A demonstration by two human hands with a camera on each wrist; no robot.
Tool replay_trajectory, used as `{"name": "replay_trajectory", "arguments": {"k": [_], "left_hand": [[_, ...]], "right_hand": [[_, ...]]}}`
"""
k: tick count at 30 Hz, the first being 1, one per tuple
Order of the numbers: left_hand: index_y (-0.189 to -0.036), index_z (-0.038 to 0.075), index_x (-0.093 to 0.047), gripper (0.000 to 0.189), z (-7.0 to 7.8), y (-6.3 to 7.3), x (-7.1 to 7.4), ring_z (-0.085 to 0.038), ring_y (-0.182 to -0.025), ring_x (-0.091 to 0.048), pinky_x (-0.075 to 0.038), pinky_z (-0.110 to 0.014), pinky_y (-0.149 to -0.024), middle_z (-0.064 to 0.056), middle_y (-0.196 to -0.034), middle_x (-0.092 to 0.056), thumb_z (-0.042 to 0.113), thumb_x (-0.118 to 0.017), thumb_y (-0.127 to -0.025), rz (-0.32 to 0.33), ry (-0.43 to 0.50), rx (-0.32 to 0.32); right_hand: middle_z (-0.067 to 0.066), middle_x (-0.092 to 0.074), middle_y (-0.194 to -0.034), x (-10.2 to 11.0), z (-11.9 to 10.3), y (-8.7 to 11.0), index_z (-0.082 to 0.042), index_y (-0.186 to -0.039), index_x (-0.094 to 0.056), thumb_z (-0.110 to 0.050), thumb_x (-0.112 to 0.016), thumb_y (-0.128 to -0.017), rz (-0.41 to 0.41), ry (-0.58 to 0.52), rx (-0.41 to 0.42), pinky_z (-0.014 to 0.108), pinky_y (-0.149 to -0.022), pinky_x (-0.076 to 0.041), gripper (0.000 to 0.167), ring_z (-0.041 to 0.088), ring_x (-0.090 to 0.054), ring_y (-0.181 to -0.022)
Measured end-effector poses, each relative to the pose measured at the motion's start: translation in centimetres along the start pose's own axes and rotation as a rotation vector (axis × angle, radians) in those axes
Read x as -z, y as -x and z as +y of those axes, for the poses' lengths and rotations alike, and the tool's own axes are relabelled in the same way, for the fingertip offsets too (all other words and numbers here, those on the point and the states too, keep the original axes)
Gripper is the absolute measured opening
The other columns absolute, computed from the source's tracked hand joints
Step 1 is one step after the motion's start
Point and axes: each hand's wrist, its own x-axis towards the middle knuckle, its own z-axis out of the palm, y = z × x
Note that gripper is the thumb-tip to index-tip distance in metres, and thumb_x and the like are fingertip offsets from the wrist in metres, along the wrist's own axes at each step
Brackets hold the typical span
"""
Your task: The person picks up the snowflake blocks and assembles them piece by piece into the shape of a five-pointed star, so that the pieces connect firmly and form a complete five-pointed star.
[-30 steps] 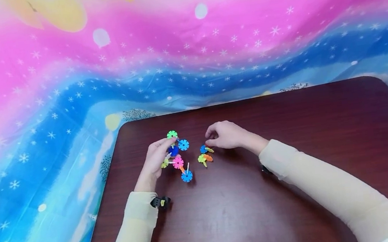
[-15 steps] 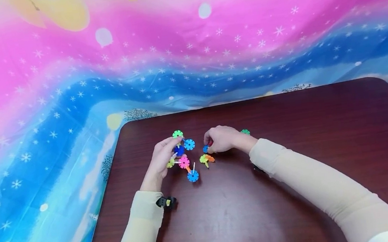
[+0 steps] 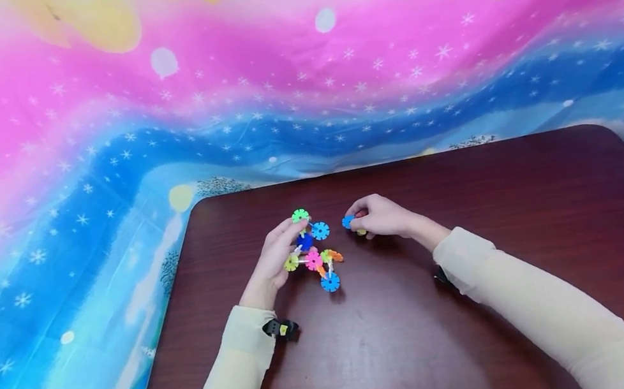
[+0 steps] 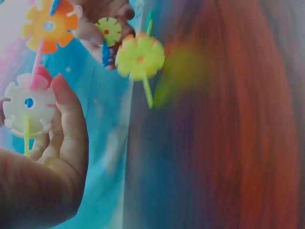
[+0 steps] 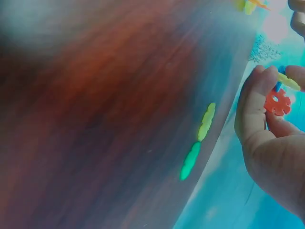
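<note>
In the head view my left hand (image 3: 273,257) holds a joined chain of notched plastic discs, with a pink disc (image 3: 313,259) in its middle, a green disc (image 3: 300,216) on top and a blue disc (image 3: 330,282) at the bottom. The left wrist view shows its white disc (image 4: 29,104) by my fingers and an orange disc (image 4: 50,25) above. To the right, my right hand (image 3: 386,216) pinches a small joined cluster with a blue disc (image 3: 348,222). Its red disc (image 5: 278,102) and yellow disc (image 5: 289,82) show in the right wrist view.
A yellow-and-orange disc cluster (image 3: 335,256) lies just behind the chain in the head view. A yellow disc (image 5: 207,122) and a green disc (image 5: 190,161) lie end to end on the dark wooden table (image 3: 420,336). A printed cloth (image 3: 300,93) hangs beyond the table.
My right hand has taken hold of the small blue, yellow and red cluster and carried it up and right. The left hand has shifted right with the chain, now overlapping the yellow-and-orange cluster.
</note>
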Motion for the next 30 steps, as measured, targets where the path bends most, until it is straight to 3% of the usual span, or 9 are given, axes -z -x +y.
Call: {"name": "replay_trajectory", "arguments": {"k": [4,9,13,17,22,30], "left_hand": [[-0.142,-0.001,-0.058,0.053,-0.4,-0.2,-1.4,-0.027,-0.122,-0.055,-0.04,-0.053,-0.109,-0.014,-0.132,-0.063,0.024,-0.074,-0.097,-0.058,0.057,-0.029],[-0.137,0.003,-0.063,0.045,-0.5,-0.2,-3.2,-0.025,-0.109,-0.063,-0.048,-0.046,-0.105,-0.008,-0.12,-0.07,0.012,-0.075,-0.094,-0.096,0.128,-0.046],[-0.132,0.004,-0.062,0.039,-0.5,-0.1,-4.6,-0.024,-0.09,-0.071,-0.06,-0.033,-0.082,-0.007,-0.108,-0.071,0.007,-0.074,-0.095,-0.109,0.2,-0.042],[-0.126,0.002,-0.059,0.034,-0.6,0.0,-5.7,-0.018,-0.076,-0.073,-0.059,-0.026,-0.067,-0.006,-0.096,-0.071,0.006,-0.073,-0.095,-0.093,0.234,-0.055],[-0.122,-0.001,-0.056,0.033,-0.8,0.0,-6.7,-0.018,-0.075,-0.073,-0.06,-0.028,-0.072,-0.005,-0.092,-0.071,0.004,-0.073,-0.095,-0.073,0.243,-0.088],[-0.124,-0.002,-0.056,0.035,-0.9,0.0,-7.6,-0.018,-0.075,-0.074,-0.061,-0.03,-0.076,-0.006,-0.093,-0.072,0.003,-0.074,-0.094,-0.069,0.232,-0.103]], "right_hand": [[0.013,-0.064,-0.103,0.4,0.4,1.0,0.0,-0.12,-0.064,-0.019,-0.067,-0.097,0.057,-0.077,0.01,0.043,-0.077,-0.061,0.03,0.025,-0.063,-0.083],[0.014,-0.064,-0.099,0.7,1.0,2.2,0.001,-0.117,-0.061,-0.017,-0.069,-0.095,0.133,-0.178,0.003,0.044,-0.078,-0.062,0.029,0.024,-0.064,-0.081],[0.015,-0.067,-0.096,0.7,1.6,3.1,0.003,-0.113,-0.061,-0.014,-0.07,-0.095,0.188,-0.286,0.02,0.044,-0.079,-0.062,0.027,0.026,-0.067,-0.08],[0.015,-0.072,-0.095,0.6,2.0,4.0,0.005,-0.109,-0.06,-0.013,-0.07,-0.099,0.25,-0.454,0.052,0.045,-0.084,-0.061,0.023,0.028,-0.072,-0.082],[0.014,-0.072,-0.097,0.2,1.7,5.1,0.003,-0.109,-0.059,-0.016,-0.072,-0.099,0.339,-0.661,0.1,0.043,-0.087,-0.06,0.025,0.021,-0.073,-0.081],[0.004,-0.072,-0.093,-0.2,1.0,5.9,0.001,-0.108,-0.058,-0.016,-0.071,-0.1,0.436,-0.767,0.128,0.034,-0.083,-0.061,0.023,0.015,-0.074,-0.08]]}}
